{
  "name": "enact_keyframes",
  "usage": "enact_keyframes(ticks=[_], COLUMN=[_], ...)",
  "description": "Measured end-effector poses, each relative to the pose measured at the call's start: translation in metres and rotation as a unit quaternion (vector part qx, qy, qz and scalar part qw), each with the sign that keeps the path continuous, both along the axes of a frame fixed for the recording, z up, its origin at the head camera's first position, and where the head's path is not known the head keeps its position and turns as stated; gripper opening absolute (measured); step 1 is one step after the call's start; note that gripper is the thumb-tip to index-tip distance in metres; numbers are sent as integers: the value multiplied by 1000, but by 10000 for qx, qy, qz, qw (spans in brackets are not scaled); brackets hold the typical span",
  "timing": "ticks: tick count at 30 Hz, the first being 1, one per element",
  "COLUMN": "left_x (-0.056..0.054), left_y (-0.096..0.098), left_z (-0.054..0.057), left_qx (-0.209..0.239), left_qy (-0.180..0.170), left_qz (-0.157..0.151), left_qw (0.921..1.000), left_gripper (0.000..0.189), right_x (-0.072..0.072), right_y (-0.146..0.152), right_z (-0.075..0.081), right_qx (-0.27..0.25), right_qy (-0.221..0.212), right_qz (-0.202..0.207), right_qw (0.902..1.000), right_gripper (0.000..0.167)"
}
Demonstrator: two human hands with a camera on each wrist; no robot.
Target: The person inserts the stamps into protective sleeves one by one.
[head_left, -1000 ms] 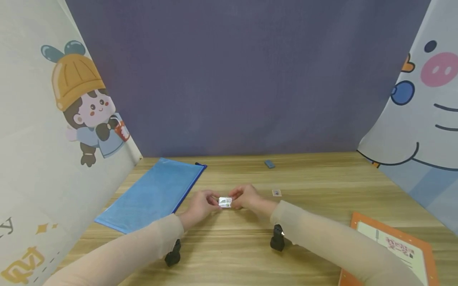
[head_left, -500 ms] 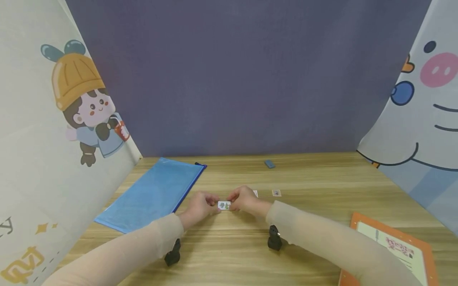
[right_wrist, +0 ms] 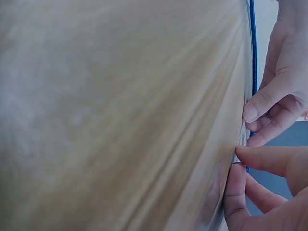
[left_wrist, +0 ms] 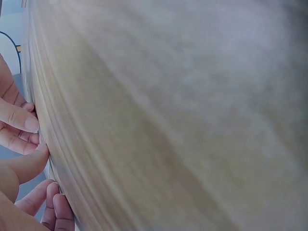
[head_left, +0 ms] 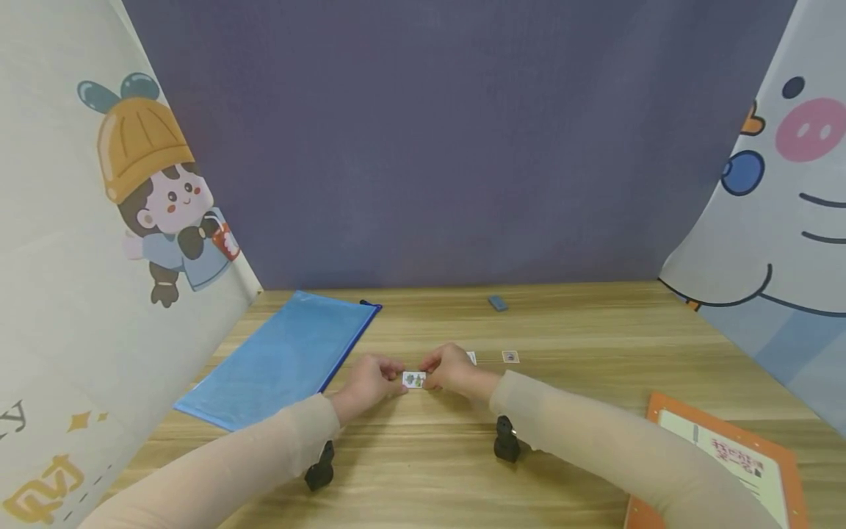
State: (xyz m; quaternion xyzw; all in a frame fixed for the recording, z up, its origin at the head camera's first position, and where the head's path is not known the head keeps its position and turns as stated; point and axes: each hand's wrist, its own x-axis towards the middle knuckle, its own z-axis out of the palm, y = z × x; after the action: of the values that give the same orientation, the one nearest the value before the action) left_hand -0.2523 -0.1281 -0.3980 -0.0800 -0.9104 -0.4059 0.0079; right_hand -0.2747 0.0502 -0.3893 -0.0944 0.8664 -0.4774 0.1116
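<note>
Between my hands is a small white card (head_left: pixel 414 380) printed with a coloured picture, its face visible in the head view. My left hand (head_left: pixel 369 380) pinches its left end with thumb and fingers. The right end is pinched by my right hand (head_left: pixel 454 369). From the left wrist the card is nearly edge-on, and the left thumb (left_wrist: pixel 33 163) sits close to the right hand's fingertips. The right wrist view shows the right thumb (right_wrist: pixel 260 159) below the left hand (right_wrist: pixel 276 96). Whether the card touches the table cannot be told.
A white paper piece (head_left: pixel 472 358) pokes out behind my right hand, with a small square picture card (head_left: pixel 511 357) further right. A blue-grey block (head_left: pixel 498 303) lies at the back. The blue zip pouch (head_left: pixel 277 364) is left, an orange-bordered board (head_left: pixel 727 463) front right.
Glare has left the card, so its print shows. The card and right hand shifted slightly left, and the white paper behind that hand came into sight. The last half second shows almost no movement.
</note>
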Motion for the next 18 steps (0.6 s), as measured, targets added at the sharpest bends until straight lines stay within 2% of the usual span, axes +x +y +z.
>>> enact_keyframes(ticks=[13, 18], left_x=[1, 2], left_y=[0, 0], left_z=[-2, -1], left_qx=[20, 3], left_qy=[104, 112], left_qz=[76, 68], left_qw=[9999, 9999], left_gripper=[32, 32], right_x=[0, -1], right_y=[0, 1], right_z=[-1, -2], right_qx=[18, -165], right_qy=[-21, -69], right_qz=[11, 3], right_qw=[10000, 9998], right_gripper=[33, 31])
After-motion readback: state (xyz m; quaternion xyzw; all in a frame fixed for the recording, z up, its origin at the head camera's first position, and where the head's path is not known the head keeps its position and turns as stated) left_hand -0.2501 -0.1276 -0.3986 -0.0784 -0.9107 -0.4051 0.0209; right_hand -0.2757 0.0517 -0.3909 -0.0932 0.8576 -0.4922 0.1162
